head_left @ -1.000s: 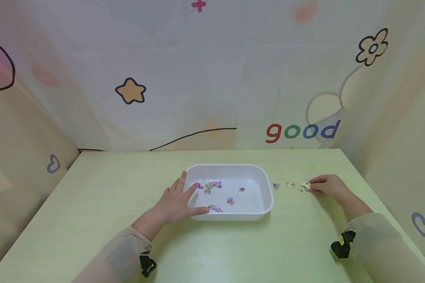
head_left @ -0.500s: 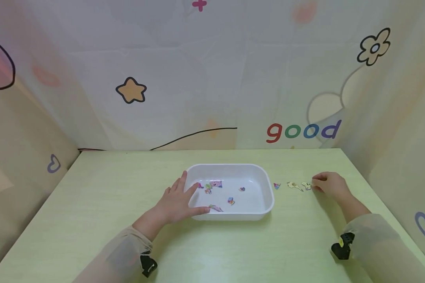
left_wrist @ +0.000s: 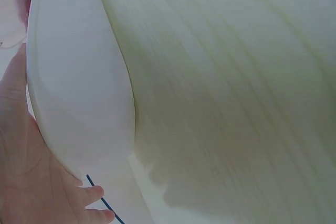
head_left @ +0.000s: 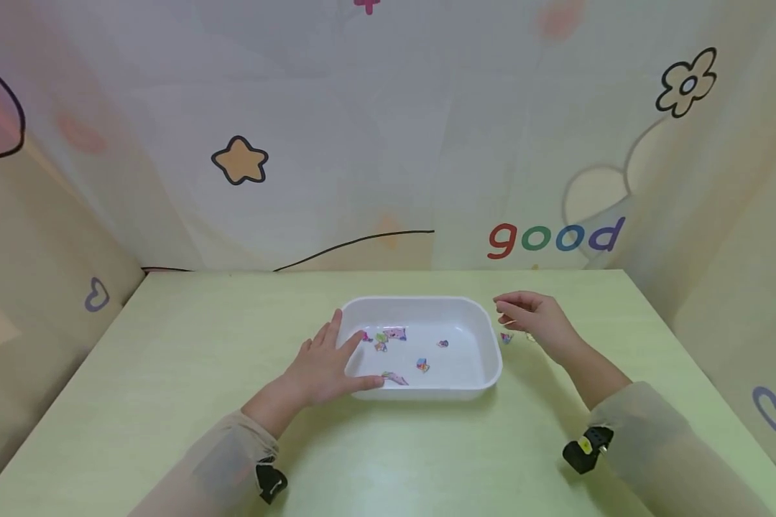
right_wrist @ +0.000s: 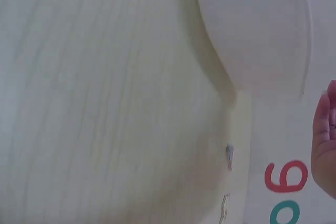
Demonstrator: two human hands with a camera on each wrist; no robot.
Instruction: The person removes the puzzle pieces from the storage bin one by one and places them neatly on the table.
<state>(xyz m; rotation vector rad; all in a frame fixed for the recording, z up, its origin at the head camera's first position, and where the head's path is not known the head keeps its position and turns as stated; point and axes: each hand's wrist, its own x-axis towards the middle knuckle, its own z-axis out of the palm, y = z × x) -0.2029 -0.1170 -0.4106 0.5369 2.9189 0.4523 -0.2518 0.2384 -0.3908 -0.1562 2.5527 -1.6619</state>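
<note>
Steadying the tray [head_left: 427, 394] at its left end with the left hand [head_left: 317, 366] — spreading straight fingers over the rim, gripping nothing. Hovering at the tray's right end with the right hand [head_left: 537, 319], holding thumb and fingertips close together; being unable to tell of anything pinched there. Seeing small cutouts [head_left: 423, 365] lying on the tray's floor, mostly leftward; noting a coloured cutout [head_left: 506, 338] lying on the table [head_left: 394, 459] just beside the right wall, with a pale cutout [head_left: 529, 336] farther right, partly behind the right hand. Judging such thin pieces awkward to lift — advising pinching by one edge, clearing the rim without brushing it, and pressing lightly enough leftward to avoid tipping.
</note>
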